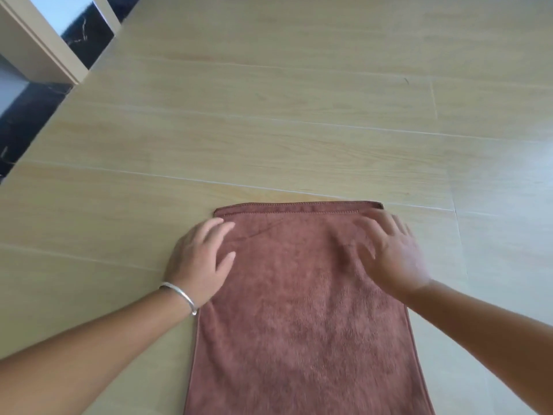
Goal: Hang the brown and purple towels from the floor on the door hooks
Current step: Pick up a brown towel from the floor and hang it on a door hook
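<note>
Brown towel lies flat on floor under both flat-fingered hands, left, right (blurred), neither grip closed

Pale wood-plank floor — 1 brown towel spread flat on it, folded.

Towel is fuzzy matt brown cloth with stitched hems, floor is smooth light wood-look with slight sheen, bracelet shiny metal.

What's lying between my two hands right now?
Only brown towel: the head view shows a bare stretch of it between the left hand and right hand, nothing on it.
</note>
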### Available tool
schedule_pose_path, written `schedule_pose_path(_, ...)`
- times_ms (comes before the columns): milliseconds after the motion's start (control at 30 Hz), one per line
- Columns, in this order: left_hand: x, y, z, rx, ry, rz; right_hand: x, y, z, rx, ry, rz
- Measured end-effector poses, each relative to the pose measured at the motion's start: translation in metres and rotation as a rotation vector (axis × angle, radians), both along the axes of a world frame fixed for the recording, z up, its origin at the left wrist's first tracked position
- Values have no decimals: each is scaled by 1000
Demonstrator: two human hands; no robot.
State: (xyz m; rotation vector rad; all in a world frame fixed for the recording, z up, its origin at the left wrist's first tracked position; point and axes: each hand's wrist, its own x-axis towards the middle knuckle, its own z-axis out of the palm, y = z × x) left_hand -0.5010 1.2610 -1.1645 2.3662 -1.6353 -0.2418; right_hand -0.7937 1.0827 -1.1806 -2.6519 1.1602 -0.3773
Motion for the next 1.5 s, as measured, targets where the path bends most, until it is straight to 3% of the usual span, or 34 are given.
schedule_pose_path(67,-29,25,-6,120,-94,-222,-10,37,-10,-13,81,227)
schedule_pose_path(167,-52,46,-25,302,-144,-278,-19,63,-27,25,264,310)
schedule_pose_path(300,-34,18,-36,359,-191,-292,-7,35,-24,17,424,297)
schedule_pose_path(433,-13,-34,-39,434,-236,-174,18,3,-12,51,561,64)
schedule_pose_path(533,-19,-45,-37,376,-177,-196,24,6,-8,87,528,65)
schedule_pose_path(700,-41,18,-34,250,-163,-390,-18,63,-5,11,464,384)
schedule_pose_path(900,-46,84,-34,202,-262,-692,-84,99,-24,-37,368,607)
schedule_pose_path(1200,-39,73,-27,136,-359,-791,-99,72,-11,-148,446,763)
schedule_pose_path(1400,-45,60,-6,136,-377,-773,-82,87,18,-233,413,599)
schedule_pose_path(1500,-48,51,24,357,-397,-712,-70,93,51,-135,536,490)
